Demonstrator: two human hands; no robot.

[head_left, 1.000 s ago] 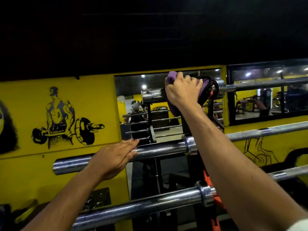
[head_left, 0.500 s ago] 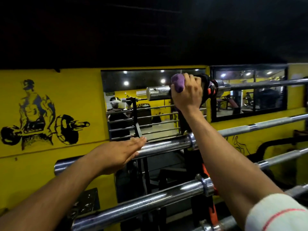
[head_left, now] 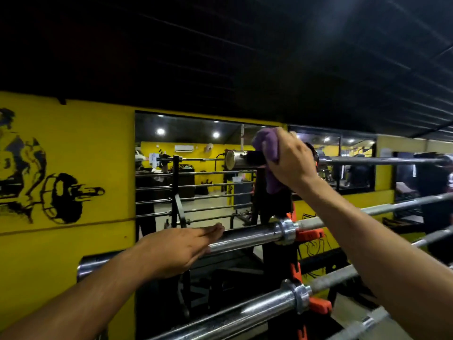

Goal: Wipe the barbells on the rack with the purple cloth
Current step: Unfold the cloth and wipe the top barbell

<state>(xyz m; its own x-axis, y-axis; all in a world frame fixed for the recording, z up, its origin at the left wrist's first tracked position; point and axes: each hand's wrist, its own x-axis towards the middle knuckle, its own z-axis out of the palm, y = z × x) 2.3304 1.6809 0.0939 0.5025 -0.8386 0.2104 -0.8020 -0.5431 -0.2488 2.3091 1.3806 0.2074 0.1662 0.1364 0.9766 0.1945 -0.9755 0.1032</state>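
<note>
Several chrome barbells lie across a black rack with orange hooks [head_left: 308, 235]. My right hand [head_left: 291, 160] grips the purple cloth [head_left: 268, 148] around the sleeve of the top barbell [head_left: 235, 159], close to its collar. Part of the cloth hangs down below my palm. My left hand [head_left: 181, 249] rests flat, fingers straight, on the sleeve of the second barbell [head_left: 247, 238]. A third barbell [head_left: 245, 312] runs lower, nearer to me.
A yellow wall with a black weightlifter painting [head_left: 61, 197] stands behind the rack. A mirror [head_left: 196, 173] reflects the gym and the rack. Dark ceiling fills the top. More bar shafts [head_left: 404, 204] stretch to the right.
The view has swung and drawn nearer to the rack. My right hand has turned on the top sleeve, so more cloth shows above and below it. My left hand stays on the second bar.
</note>
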